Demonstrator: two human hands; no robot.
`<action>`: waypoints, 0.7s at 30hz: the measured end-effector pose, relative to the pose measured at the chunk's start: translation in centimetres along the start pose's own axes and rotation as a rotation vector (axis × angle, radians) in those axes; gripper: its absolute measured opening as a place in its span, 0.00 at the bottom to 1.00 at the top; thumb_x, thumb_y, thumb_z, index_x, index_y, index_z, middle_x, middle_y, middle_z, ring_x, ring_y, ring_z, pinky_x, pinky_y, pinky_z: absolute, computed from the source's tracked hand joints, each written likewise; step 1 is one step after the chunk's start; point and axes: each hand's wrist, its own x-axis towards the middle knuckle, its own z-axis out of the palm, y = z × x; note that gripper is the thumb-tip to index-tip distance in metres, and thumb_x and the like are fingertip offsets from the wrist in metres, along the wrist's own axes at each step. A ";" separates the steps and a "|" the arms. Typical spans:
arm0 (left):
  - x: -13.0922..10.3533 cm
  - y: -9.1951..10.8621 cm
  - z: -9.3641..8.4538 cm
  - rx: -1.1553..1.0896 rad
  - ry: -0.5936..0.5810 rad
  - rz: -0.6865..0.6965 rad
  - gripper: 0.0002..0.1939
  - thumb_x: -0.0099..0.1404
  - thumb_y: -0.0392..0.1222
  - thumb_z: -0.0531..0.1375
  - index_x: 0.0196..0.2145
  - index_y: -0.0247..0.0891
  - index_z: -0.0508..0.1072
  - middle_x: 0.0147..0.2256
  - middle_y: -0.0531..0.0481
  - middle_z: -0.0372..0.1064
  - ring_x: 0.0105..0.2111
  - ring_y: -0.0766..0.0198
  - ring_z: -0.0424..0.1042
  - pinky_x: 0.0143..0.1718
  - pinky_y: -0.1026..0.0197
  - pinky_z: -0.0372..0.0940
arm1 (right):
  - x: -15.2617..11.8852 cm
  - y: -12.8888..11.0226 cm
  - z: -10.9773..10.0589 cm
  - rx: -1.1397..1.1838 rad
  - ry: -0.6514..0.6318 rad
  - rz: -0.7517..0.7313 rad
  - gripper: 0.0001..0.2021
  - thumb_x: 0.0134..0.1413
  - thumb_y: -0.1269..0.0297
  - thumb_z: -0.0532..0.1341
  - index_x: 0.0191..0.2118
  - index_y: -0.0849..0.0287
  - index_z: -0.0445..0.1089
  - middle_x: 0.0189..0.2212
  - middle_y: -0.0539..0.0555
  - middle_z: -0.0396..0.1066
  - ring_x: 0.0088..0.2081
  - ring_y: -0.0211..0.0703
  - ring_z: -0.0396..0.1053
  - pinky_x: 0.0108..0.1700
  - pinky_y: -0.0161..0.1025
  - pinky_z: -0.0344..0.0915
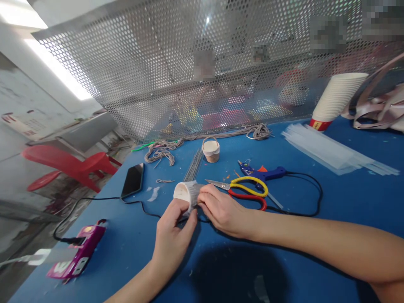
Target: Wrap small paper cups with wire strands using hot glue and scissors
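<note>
A white paper cup lies on its side, its open end facing left, with greyish material round its outside. My left hand grips it near the rim, thumb and fingers on either side. At the cup's right side, my right hand is closed, fingers pinched on the greyish material. Scissors with yellow and red handles lie just beyond my right hand, beside a blue glue gun. Behind the cup stand thin grey wires lying flat and a small basket with a handle.
A phone and purple power strip with black cable are at left. Grey cord lies near the perforated screen. Translucent strips, stacked paper cups and a pink bag are at right.
</note>
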 end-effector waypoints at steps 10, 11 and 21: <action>-0.2 0.1 0.0 0.063 0.018 0.027 0.06 0.61 0.38 0.58 0.27 0.39 0.65 0.24 0.58 0.60 0.22 0.70 0.60 0.23 0.68 0.57 | 0.1 0.3 0.1 -0.014 0.056 -0.034 0.08 0.65 0.72 0.48 0.39 0.63 0.63 0.36 0.60 0.66 0.38 0.44 0.67 0.41 0.41 0.70; -0.2 0.2 0.0 0.063 0.013 0.032 0.06 0.61 0.38 0.58 0.27 0.39 0.65 0.24 0.58 0.60 0.22 0.70 0.60 0.23 0.68 0.58 | 0.1 0.3 0.1 -0.035 0.040 -0.051 0.09 0.65 0.73 0.47 0.38 0.63 0.63 0.36 0.61 0.66 0.38 0.44 0.67 0.40 0.40 0.70; 0.0 0.7 0.0 0.076 0.005 0.066 0.10 0.61 0.37 0.57 0.23 0.39 0.65 0.23 0.56 0.61 0.22 0.69 0.61 0.23 0.68 0.57 | 0.3 0.4 -0.2 -0.094 -0.056 -0.131 0.11 0.64 0.71 0.46 0.33 0.64 0.62 0.30 0.61 0.66 0.34 0.46 0.66 0.34 0.40 0.70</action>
